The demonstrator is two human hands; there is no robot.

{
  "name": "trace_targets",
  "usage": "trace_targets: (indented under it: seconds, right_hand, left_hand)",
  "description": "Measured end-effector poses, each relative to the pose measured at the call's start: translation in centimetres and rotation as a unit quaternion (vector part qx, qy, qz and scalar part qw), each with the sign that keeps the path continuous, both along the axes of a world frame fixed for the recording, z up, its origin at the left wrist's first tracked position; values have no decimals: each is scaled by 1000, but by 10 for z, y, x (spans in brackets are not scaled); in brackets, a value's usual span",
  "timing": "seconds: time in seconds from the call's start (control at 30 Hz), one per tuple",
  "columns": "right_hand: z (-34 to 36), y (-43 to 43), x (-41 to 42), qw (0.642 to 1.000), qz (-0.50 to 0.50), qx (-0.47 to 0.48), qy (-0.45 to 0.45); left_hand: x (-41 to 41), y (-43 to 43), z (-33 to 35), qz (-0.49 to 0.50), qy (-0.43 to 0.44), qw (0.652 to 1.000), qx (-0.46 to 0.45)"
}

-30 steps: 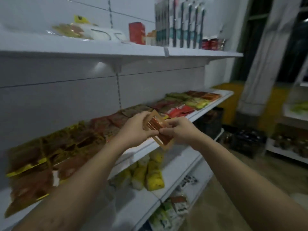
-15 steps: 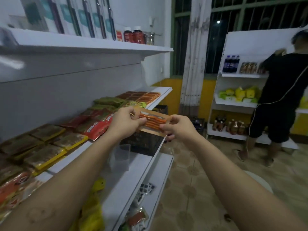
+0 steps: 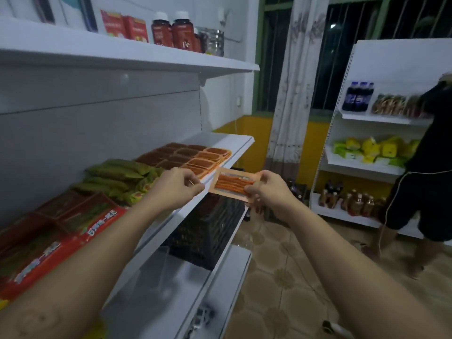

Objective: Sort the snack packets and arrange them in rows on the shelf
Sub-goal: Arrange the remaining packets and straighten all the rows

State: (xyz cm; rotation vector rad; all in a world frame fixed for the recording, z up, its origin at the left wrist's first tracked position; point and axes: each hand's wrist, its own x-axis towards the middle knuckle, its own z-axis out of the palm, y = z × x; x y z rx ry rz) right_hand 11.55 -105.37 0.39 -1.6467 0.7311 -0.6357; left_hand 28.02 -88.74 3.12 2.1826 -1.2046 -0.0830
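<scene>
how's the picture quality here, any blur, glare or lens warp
Head view: dim, bluish light, with the window black; the packet in the right hand reads fairly sharp; the person at far right is smeared by motion; the red boxes at lower left are soft; a small glare spot sits on the back panel; the wide-angle lens stretches the forearms toward the bottom corners.

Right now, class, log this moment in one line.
right hand: grips orange packet; left hand: curled, hold unclear; shelf: packet not yet placed
</scene>
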Motion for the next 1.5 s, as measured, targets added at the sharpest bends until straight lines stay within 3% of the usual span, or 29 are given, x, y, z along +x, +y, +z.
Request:
trace_targets:
  seconds: [0.23,0.5,0.67,0.87,1.0,1.1,1.2,1.37,1.5]
  right_hand:
    - [-5,-121,82,999,13,-29,-4]
    - [0,-209,219,990,126,-56,19]
    - [-1,-197,269,939,338,-16,66]
    - [-8,-181,289,892,438,7,114]
    - [-11,-181,291,854,478,-125,163]
    - [-12,-185,288,827,445,-314,140]
    - [1,-196,290,780,391,-473,125]
    - [3,-221,294,699,432,-544,170]
    - [-10,-226,295,678,456,-547,182]
  left_hand:
    - [58,-75,-9,104,-99,989,34]
    - [113,-139,-18,271,-176,939,119]
    - [120,-148,-23,300,-176,917,195]
    - [119,-162,-34,281,-123,916,259]
    - [122,-181,-43,260,-114,917,279]
    - [124,-192,-49,247,-105,908,321]
    - [127,-195,-49,252,-110,912,305]
    - [126,-195,-58,267,-106,916,281]
    - [123,-197,-63,278,-108,910,287]
